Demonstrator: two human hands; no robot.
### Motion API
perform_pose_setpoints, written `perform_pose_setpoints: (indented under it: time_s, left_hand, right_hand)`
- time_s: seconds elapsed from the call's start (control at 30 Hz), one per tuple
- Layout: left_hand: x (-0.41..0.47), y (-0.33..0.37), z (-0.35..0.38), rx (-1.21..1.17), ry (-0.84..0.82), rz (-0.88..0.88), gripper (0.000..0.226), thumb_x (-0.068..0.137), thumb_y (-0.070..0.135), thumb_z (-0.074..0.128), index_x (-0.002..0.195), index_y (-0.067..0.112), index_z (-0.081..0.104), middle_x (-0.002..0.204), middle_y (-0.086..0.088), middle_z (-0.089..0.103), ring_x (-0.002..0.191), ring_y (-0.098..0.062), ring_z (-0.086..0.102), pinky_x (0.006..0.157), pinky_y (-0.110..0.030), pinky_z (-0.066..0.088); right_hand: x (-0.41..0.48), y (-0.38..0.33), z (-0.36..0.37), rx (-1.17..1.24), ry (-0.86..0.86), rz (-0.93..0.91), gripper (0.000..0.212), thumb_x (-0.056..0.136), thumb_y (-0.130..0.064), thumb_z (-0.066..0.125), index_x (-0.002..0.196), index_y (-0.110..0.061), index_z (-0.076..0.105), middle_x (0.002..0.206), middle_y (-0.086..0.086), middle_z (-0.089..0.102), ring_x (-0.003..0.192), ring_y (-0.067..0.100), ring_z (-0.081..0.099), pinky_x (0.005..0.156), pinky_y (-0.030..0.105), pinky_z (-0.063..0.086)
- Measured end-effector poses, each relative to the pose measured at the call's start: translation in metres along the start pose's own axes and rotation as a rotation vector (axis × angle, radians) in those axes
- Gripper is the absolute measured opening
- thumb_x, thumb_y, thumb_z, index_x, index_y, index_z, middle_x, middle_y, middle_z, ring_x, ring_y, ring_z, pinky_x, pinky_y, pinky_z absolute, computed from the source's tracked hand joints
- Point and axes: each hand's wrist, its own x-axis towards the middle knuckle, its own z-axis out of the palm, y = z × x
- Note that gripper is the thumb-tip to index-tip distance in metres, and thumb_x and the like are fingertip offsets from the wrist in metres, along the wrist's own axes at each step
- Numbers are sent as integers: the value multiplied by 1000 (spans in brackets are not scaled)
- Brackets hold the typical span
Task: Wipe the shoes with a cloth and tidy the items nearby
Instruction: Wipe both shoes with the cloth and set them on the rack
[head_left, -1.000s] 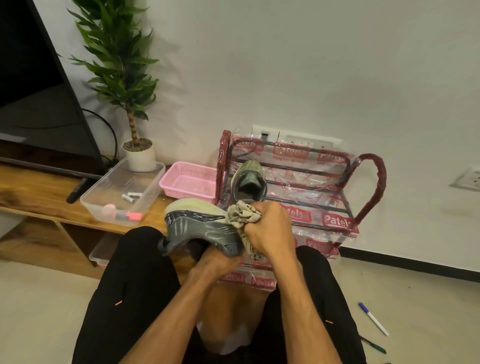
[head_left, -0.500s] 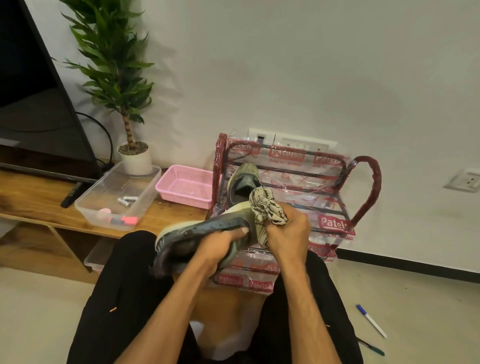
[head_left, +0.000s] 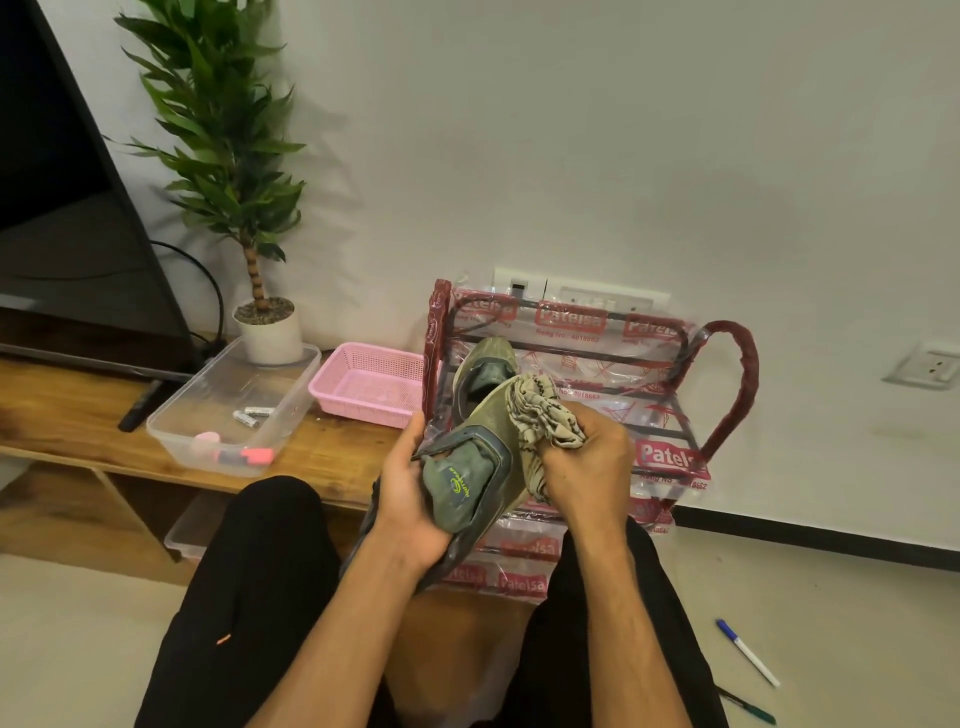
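Two-handed hold above the lap. Cupping a grey-green shoe (head_left: 467, 483) from beneath with the left hand (head_left: 408, 499), curled round its side. Pressing a bunched cloth (head_left: 540, 410) to its toe with the right hand (head_left: 592, 467), closed tight on the fabric. Just beyond, second shoe (head_left: 488, 364) on the wrapped rack (head_left: 667, 457); pink basket (head_left: 363, 384) further left.

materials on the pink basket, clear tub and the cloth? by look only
The pink basket looks like moulded plastic with a matte finish: its walls and floor are a fine, regular mesh. The clear tub is probably rigid plastic, transparent and slightly glossy: you can see through its walls. The cloth is a soft woven fabric, perhaps cotton, and matte: it bunches into folds where the right hand grips it.
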Motion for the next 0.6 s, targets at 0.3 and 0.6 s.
perform_pose_setpoints:
  time_s: [0.3, 0.6]
  left_hand:
    - [1, 8, 7, -122, -36, 32, 71, 92, 63, 44, 128, 5, 63, 121, -22, 67, 98, -34, 71, 85, -44, 59]
    - [2, 6, 12, -121, -75, 0, 74, 92, 68, 41, 109, 5, 75, 114, -21, 70, 92, -32, 73, 79, -42, 61]
  right_hand:
    - [3, -7, 5, -32, -197, -41, 22, 77, -6, 75, 83, -28, 77, 78, -12, 74, 73, 4, 67, 60, 24, 52]
    - [-3, -18, 11, -40, -182, -121, 17, 76, -6, 75, 88, -18, 79, 88, -6, 76, 76, 5, 67, 59, 15, 48]
